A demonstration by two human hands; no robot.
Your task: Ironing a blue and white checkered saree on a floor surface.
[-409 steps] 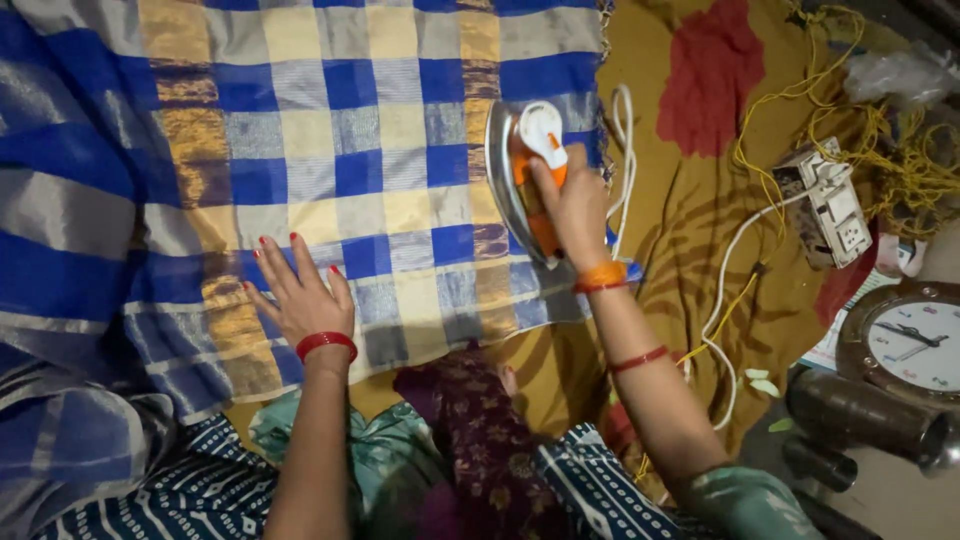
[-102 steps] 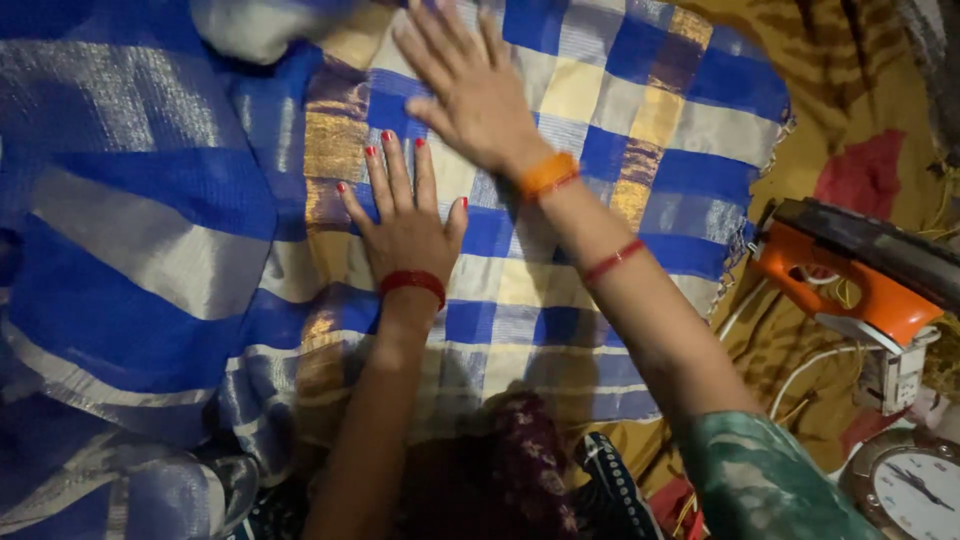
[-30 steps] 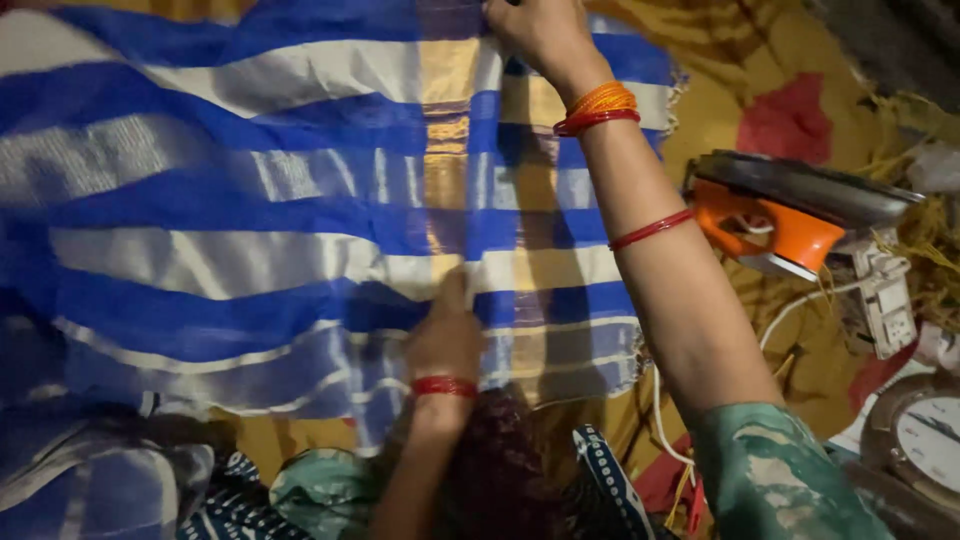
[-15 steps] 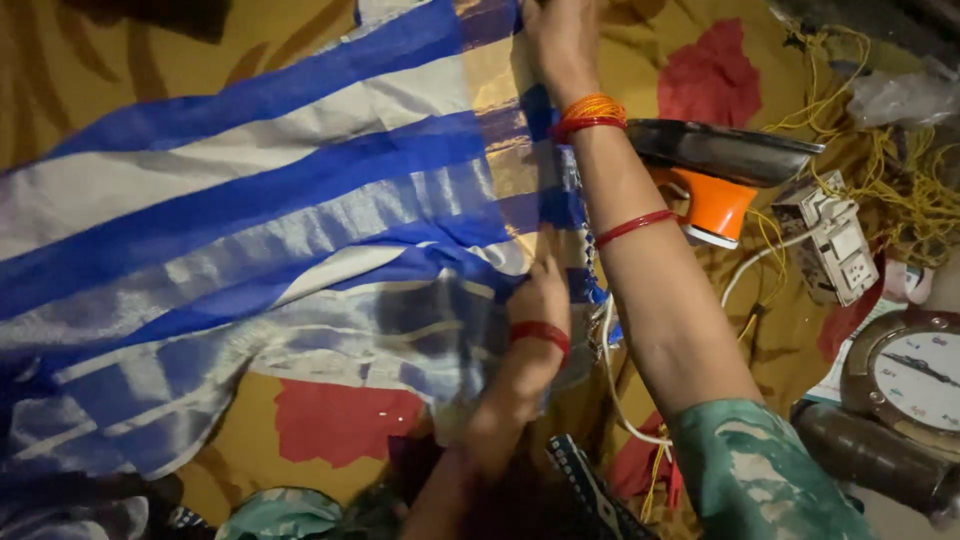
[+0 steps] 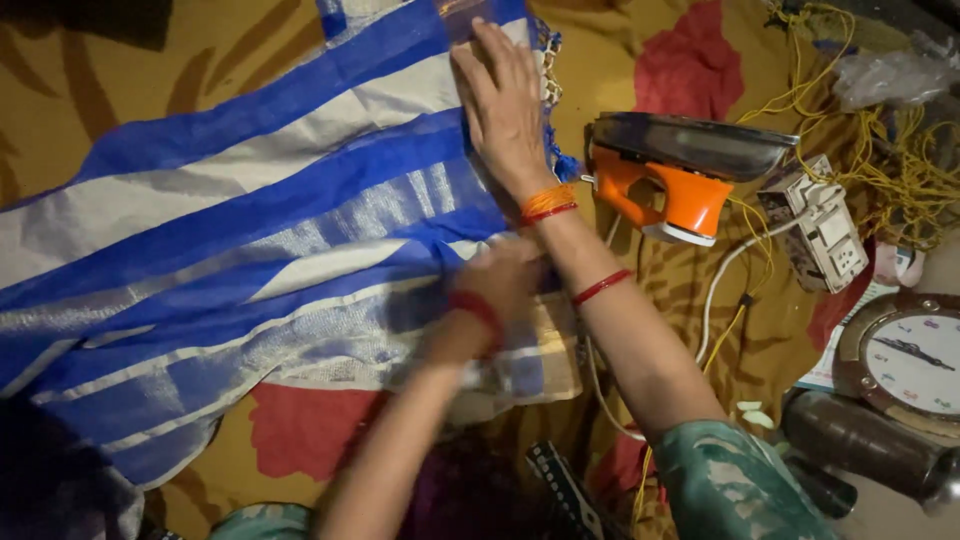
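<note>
Striped cloth (image 5: 250,250) lies on the patterned sheet (image 5: 700,60), long axis running lower left to upper right; right hand (image 5: 505,105) flat, fingers spread, pressing its upper edge; left hand (image 5: 500,285) blurred, apparently pinching the cloth's near edge; iron (image 5: 680,170) just right.

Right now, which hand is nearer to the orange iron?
The right hand: it lies flat on the blue striped cloth just left of the orange iron. The left hand is lower, farther away.
</note>
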